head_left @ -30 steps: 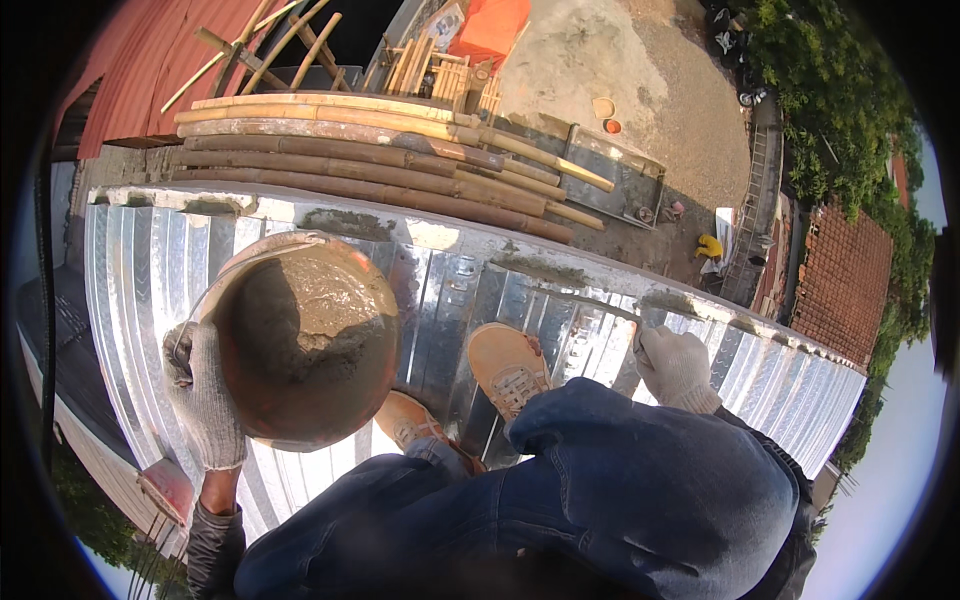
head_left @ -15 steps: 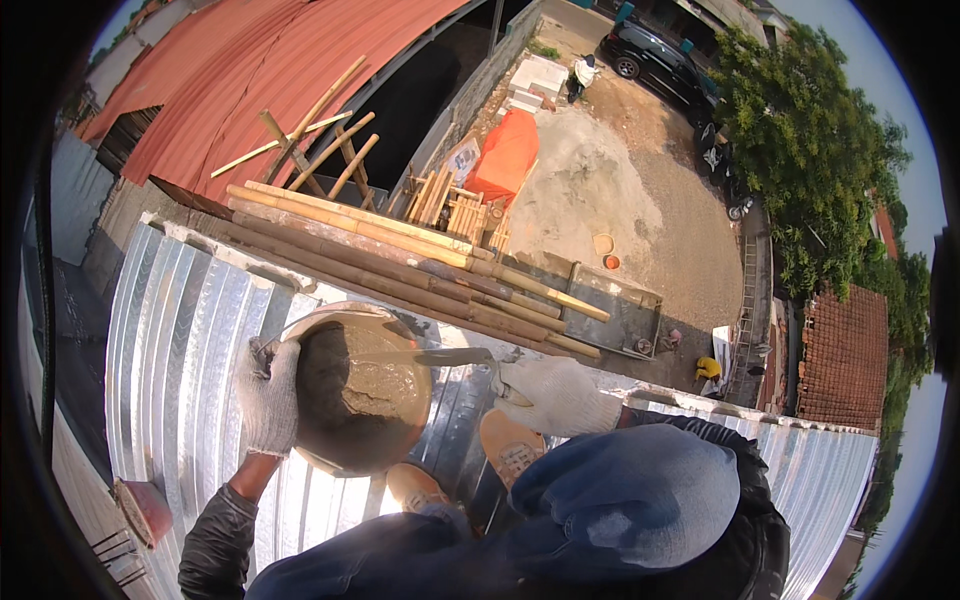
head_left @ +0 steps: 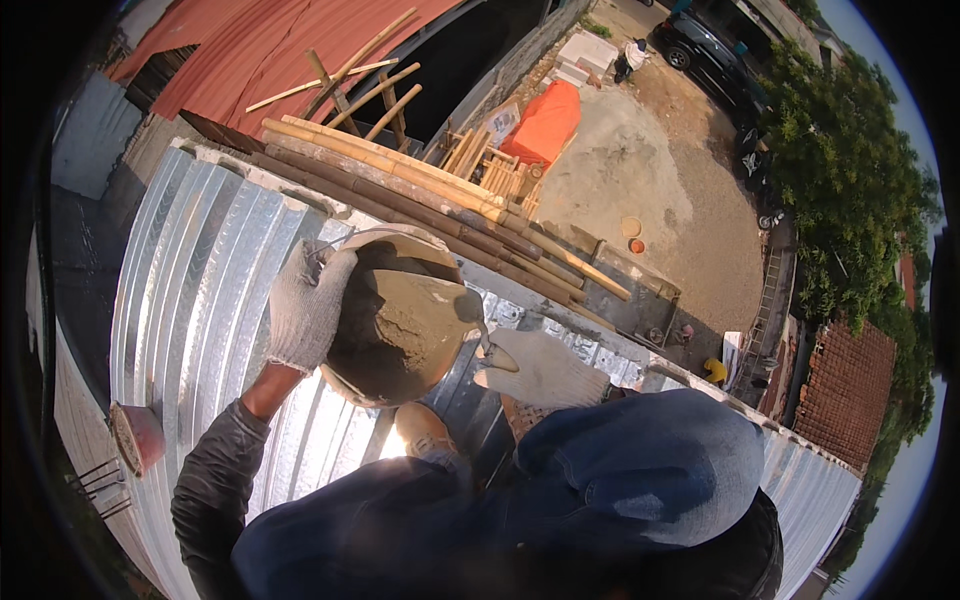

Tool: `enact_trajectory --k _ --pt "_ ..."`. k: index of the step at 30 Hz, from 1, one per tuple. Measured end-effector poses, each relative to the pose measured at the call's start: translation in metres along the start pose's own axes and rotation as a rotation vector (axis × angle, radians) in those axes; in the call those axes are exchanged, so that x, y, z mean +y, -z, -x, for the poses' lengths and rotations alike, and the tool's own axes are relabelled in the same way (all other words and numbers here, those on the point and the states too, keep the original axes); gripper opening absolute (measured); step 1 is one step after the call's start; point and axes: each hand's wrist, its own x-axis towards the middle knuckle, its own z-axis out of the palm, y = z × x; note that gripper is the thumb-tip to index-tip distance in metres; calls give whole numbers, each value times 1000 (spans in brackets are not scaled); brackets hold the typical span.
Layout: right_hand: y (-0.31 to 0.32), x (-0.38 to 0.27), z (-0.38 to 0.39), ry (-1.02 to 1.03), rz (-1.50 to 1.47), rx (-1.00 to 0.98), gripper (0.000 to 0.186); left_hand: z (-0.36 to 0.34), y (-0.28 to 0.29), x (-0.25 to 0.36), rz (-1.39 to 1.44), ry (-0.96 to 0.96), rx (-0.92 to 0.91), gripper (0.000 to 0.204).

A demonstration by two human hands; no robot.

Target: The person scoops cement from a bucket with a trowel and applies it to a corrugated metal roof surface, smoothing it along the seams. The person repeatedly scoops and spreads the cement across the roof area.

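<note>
A round bucket (head_left: pixel 352 392) with grey mortar (head_left: pixel 392 345) in it stands tilted on the corrugated metal sheet, in front of my shoes. My gloved left hand (head_left: pixel 312 305) is closed on the bucket's left rim, where the wire handle meets it. My gloved right hand (head_left: pixel 548 370) is wrapped round the handle of a trowel (head_left: pixel 500 357) at the bucket's right side. The trowel's neck crosses the right rim, and its blade lies in the bucket, hard to tell from the mortar coating it.
Corrugated metal sheeting (head_left: pixel 215 270) lies under my feet. Bamboo poles (head_left: pixel 400 200) run along its far edge, with a drop to the yard beyond. A small reddish tub (head_left: pixel 138 438) sits at the left. Below are a sand heap (head_left: pixel 610 170), an orange tarp (head_left: pixel 545 122) and people.
My left hand and the bucket's rim have shifted up and right in view, the bucket tipping more. The trowel blade has turned from edge-on to lying lower in the mortar.
</note>
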Motion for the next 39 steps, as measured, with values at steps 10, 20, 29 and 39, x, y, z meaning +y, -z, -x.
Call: enact_trajectory --k 10,20,29,39 --pt "14 -19 0 109 209 2 33 -15 11 -3 4 15 -68 49" --pt "6 -8 -36 484 373 50 27 -18 1 -1 10 -9 -83 52" --pt "-39 -10 -57 388 132 -128 29 -14 1 -1 -1 -36 -60 45" --pt "6 14 -41 272 -154 -475 42 -17 5 -11 10 -49 -30 47"
